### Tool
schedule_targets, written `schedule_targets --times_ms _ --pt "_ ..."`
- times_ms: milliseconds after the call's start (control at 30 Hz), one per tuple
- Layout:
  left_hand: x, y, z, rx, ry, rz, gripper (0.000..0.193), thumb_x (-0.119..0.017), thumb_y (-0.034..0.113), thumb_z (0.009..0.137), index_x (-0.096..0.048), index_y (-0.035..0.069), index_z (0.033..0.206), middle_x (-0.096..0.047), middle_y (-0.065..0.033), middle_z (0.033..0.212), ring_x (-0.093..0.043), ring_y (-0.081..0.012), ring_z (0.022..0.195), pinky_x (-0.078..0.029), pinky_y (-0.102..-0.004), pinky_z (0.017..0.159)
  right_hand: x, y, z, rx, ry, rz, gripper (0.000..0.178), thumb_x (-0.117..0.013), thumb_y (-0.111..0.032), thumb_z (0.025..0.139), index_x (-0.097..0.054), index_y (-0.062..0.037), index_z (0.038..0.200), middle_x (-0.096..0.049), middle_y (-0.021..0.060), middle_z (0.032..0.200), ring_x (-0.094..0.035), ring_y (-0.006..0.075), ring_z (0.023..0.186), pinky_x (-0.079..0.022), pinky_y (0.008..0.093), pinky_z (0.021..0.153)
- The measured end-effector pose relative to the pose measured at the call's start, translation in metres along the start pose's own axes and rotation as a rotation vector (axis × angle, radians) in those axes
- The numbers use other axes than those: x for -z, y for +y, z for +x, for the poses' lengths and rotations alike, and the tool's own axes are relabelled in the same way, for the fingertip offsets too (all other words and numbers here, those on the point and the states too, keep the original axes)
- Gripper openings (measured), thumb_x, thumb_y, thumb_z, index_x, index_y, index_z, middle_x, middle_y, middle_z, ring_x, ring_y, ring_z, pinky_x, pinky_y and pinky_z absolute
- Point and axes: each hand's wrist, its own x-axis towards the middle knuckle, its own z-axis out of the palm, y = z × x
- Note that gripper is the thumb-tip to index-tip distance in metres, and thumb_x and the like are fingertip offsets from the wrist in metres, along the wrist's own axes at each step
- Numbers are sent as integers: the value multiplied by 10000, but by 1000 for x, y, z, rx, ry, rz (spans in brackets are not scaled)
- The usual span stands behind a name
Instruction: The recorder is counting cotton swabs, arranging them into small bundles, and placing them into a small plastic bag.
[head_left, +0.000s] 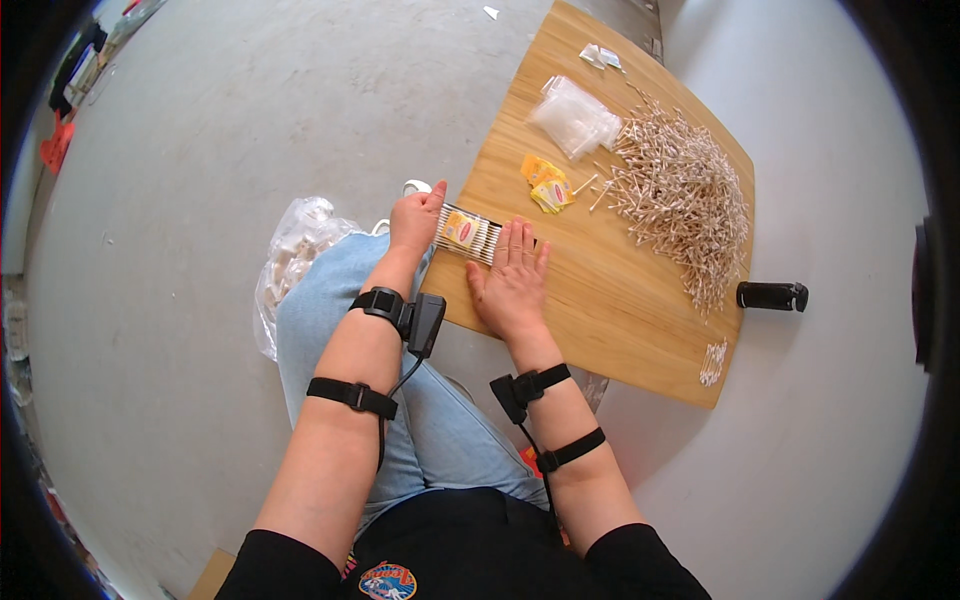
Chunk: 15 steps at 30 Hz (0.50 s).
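A flat clear packet of cotton swabs [485, 243] with a small yellow card [461, 229] lies at the left edge of the wooden table. My left hand [410, 225] is closed at its left end, thumb pointing up. Flat on the packet's right end and the tabletop lies my right hand [515, 280], fingers stretched out. The end under those fingers is hidden. Just beyond the packet are several loose yellow cards [547, 184] and a single cotton swab [585, 184].
A big heap of cotton swabs [685, 195] covers the table's right side. Clear plastic bags [575, 117] lie at the back. A small swab bunch [713, 363] sits near the front right corner. Beyond the right edge is a black cylinder [772, 296]. A filled plastic bag [295, 255] rests beside my leg.
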Motion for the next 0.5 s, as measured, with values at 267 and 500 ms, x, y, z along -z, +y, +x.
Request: schedule_targets --times_ms 267,500 --pt "0 1 -1 -62 36 5 633 -578 573 906 -671 -20 707 -615 -178 621 -576 -309 581 -471 -404 605 -3 -12 4 -14 1 25 826 -414 -531 948 -256 82 1479 -208 212 1581 -138 309 1489 -32 524 1188" --pt "3 7 -3 -62 14 57 654 -542 575 924 -644 -21 676 -592 -185 609 -547 -341 572 -453 -420 594 -4 -20 6 -1 14 48 827 -429 -526 943 -262 84 1476 -224 219 1573 -151 313 1486 -37 528 1187"
